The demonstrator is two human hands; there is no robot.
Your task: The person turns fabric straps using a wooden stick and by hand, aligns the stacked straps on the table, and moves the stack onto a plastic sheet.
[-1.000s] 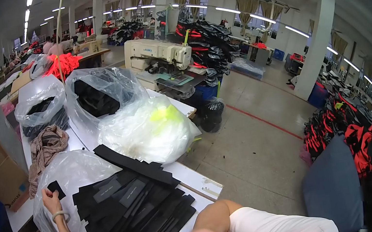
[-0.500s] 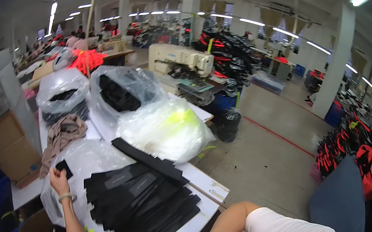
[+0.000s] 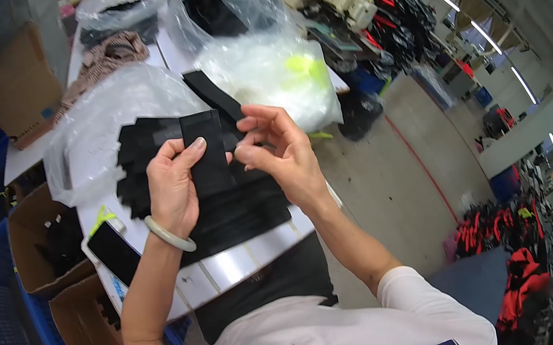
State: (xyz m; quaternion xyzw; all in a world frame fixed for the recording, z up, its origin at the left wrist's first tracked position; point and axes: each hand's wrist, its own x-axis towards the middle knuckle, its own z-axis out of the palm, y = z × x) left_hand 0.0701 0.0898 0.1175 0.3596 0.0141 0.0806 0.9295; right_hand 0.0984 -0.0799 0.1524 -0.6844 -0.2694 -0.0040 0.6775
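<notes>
One left hand [image 3: 175, 189] pinches one black strip [image 3: 206, 151] over one dark pile [image 3: 240, 215]; one right hand [image 3: 281, 153] bends its fingers narrowly beside it, grip unclear. One phone [image 3: 114, 252] and four plastic bags [image 3: 260, 73] lie around.

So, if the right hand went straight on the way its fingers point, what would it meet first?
For the right hand, probably the black strip held in the left hand; depth is unclear, so the black pieces beneath might come first.
</notes>
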